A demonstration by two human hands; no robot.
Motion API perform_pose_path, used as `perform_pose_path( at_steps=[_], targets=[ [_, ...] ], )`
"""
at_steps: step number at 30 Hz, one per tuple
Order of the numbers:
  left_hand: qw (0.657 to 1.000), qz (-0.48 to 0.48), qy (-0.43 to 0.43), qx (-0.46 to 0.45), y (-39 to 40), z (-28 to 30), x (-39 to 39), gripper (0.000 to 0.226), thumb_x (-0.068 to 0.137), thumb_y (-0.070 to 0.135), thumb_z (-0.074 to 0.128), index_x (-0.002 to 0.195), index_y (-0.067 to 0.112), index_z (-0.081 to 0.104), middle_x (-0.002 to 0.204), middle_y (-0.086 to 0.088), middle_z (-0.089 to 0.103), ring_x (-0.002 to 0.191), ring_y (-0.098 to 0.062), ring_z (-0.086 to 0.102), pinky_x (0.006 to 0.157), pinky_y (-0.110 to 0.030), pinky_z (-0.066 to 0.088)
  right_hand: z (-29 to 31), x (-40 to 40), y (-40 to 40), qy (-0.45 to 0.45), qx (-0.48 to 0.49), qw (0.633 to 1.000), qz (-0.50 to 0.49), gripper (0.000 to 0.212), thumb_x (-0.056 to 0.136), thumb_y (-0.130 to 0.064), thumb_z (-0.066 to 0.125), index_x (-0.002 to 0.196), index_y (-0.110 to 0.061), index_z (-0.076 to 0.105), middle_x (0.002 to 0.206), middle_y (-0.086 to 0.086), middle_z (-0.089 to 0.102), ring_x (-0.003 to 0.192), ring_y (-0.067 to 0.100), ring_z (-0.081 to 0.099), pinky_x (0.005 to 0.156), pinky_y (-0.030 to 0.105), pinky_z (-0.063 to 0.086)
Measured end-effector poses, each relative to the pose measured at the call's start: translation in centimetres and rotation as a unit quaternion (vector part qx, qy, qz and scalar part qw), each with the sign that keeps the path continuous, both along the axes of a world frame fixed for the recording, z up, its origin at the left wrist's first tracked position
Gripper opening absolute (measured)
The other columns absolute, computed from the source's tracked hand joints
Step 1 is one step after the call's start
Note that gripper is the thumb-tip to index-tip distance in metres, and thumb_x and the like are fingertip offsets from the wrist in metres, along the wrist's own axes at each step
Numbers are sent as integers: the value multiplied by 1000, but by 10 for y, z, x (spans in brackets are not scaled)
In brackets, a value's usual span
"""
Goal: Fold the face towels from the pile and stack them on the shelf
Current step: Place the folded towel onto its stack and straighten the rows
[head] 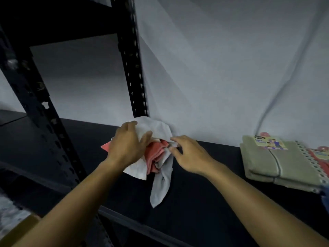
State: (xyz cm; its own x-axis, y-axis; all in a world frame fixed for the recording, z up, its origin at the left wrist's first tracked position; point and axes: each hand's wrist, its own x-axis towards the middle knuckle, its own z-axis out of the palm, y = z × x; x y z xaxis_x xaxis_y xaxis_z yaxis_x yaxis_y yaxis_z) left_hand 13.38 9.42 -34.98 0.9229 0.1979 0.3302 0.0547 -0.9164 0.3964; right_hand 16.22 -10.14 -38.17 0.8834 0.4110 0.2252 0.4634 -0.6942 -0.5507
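Both hands at the towel pile on the shelf

The left hand (pixel 127 145) lies on the pile of face towels (pixel 156 154), its fingers (pixel 147 137) curled round the white and pink cloth, while the right hand (pixel 190 154) reaches in from the pile's right side, fingers loosely spread and just touching a white edge. The pile sits on the dark shelf (pixel 204 193) against the pale wall, beside a black upright post (pixel 137 77); well right of the pile lies a packaged set of greenish towels (pixel 277 164).

I see white (pixel 154 128) and coral-pink towels (pixel 155 154) on my black shelf (pixel 195 202); far right, olive-green packaged towels (pixel 267 161), yellow label (pixel 268 142).
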Motion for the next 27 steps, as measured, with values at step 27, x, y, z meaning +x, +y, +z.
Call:
perform_pose_path(
  at_steps=[27],
  targets=[
    [955, 48, -208, -208, 26, 56, 69, 14, 96, 22, 54, 103, 18, 66, 94, -2, 65, 89, -25, 60, 80, -34, 49, -23, 20, 43, -19, 202, 977, -64, 57, 95, -52, 48, 143, -25, 36, 141, -9, 40, 118, 8, 52, 95, 35, 49]
  ],
)
